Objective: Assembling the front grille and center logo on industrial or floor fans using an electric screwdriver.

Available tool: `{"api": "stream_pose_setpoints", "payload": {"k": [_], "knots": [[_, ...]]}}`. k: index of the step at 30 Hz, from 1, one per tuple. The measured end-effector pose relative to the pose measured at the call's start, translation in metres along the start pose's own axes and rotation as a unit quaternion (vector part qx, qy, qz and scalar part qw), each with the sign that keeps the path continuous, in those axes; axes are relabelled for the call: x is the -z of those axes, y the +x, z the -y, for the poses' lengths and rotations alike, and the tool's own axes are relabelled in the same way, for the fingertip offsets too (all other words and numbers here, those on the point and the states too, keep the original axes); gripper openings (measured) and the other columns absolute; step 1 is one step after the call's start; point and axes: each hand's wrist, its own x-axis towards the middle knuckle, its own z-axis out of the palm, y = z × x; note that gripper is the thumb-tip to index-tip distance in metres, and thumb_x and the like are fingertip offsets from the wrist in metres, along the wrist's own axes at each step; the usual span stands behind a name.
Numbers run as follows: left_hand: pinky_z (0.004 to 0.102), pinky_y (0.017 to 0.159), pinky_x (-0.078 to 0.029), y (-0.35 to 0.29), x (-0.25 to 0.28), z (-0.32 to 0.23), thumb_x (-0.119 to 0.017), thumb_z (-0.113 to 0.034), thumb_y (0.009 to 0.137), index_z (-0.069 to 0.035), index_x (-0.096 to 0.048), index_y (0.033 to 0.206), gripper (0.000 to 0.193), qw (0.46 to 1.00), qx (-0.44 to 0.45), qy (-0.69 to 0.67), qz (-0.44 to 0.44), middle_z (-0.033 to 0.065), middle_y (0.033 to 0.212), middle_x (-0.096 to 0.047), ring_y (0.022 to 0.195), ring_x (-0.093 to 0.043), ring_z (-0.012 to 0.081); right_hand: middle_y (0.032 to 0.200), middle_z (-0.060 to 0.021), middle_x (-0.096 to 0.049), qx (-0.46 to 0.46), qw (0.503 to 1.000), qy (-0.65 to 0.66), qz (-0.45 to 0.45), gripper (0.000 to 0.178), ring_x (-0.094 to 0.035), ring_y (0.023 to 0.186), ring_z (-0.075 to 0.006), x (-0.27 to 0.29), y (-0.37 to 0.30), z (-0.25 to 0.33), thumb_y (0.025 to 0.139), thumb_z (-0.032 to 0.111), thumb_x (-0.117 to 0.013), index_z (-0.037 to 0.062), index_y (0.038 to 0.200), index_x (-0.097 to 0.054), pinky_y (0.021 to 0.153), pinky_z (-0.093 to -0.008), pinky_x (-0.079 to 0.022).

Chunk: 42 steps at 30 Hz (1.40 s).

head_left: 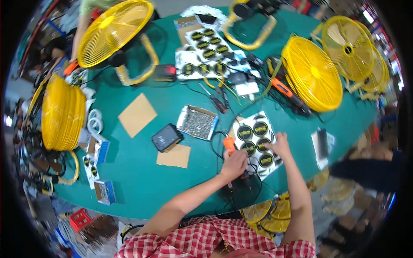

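My left hand (234, 165) is closed, its bent fingers over the lower part of an orange-and-black corded power tool (229, 143); the grip itself is partly hidden. Beside it a white sheet of round black stickers with yellow print (263, 115) lies on the table. My right hand (280, 146) rests at the sheet's right side, thumb reaching over a sticker and the other fingers pointing away, apart from it. Black cables (260, 185) loop around and below the left hand. Left of the tool stands an open box of small metal screws or pins (197, 122).
On the green table (137, 180) lie a black battery pack (167, 137), cardboard pieces (137, 115), pliers (218, 103), another orange tool (282, 87) and more sticker sheets (204, 43). Yellow fans (312, 73) stand around the edges. A person's arm (78, 36) shows at far left.
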Motion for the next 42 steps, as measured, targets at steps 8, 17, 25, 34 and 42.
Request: {"api": "stream_pose_setpoints", "payload": {"k": [8, 17, 25, 34, 42], "knots": [[0.0395, 0.086, -0.030, -0.010, 0.001, -0.007, -0.054, -0.013, 0.081, -0.004, -0.052, 0.096, 0.017, 0.995, -0.038, 0.065, -0.062, 0.0060, 0.100, -0.056, 0.093, -0.054, 0.0187, 0.092, -0.0170, -0.064, 0.003, 0.995, 0.098, -0.025, 0.051, -0.061, 0.086, -0.0250, 0.025, -0.018, -0.003, 0.059, 0.000, -0.073, -0.0037, 0.107, -0.056, 0.077, -0.0339, -0.046], [0.0413, 0.091, -0.036, 0.023, -0.001, -0.041, -0.060, -0.008, 0.074, 0.002, -0.041, 0.115, 0.047, 0.983, 0.106, -0.058, -0.141, 0.0200, 0.112, -0.045, 0.104, -0.045, 0.0370, 0.092, -0.0191, -0.060, 0.135, 0.963, -0.097, -0.212, 0.034, -0.057, 0.082, -0.0385, 0.142, -0.107, 0.028, 0.071, 0.001, -0.062, 0.0017, 0.105, -0.055, 0.069, -0.0423, -0.046], [0.0375, 0.097, -0.036, 0.016, -0.011, -0.092, -0.066, -0.014, 0.077, 0.001, -0.024, 0.130, 0.069, 0.945, 0.159, -0.262, -0.112, 0.0203, 0.126, -0.036, 0.116, -0.042, 0.0305, 0.083, -0.0229, -0.059, 0.100, 0.973, 0.066, -0.199, 0.026, -0.055, 0.071, -0.0414, 0.113, -0.105, -0.019, 0.075, 0.004, -0.061, -0.0006, 0.098, -0.049, 0.064, -0.0391, -0.045], [0.0287, 0.085, -0.044, -0.049, 0.112, -0.116, -0.063, 0.001, 0.079, -0.004, -0.053, 0.108, 0.031, 0.923, 0.098, -0.363, -0.078, 0.0066, 0.101, -0.057, 0.097, -0.055, 0.0144, 0.095, -0.0086, -0.060, 0.202, 0.814, 0.544, -0.014, 0.027, -0.056, 0.082, -0.0142, 0.048, -0.185, 0.022, 0.071, -0.006, -0.067, -0.0014, 0.096, -0.058, 0.077, -0.0270, -0.046], [0.0308, 0.086, -0.041, -0.193, 0.137, -0.027, -0.060, 0.005, 0.076, -0.006, -0.049, 0.099, 0.028, 0.911, 0.172, -0.185, -0.327, 0.0066, 0.096, -0.055, 0.096, -0.052, 0.0183, 0.098, -0.0097, -0.059, 0.365, 0.783, 0.478, 0.157, 0.020, -0.056, 0.091, -0.0188, -0.096, -0.189, 0.130, 0.075, -0.005, -0.062, 0.0022, 0.092, -0.055, 0.082, -0.0273, -0.042]]}}
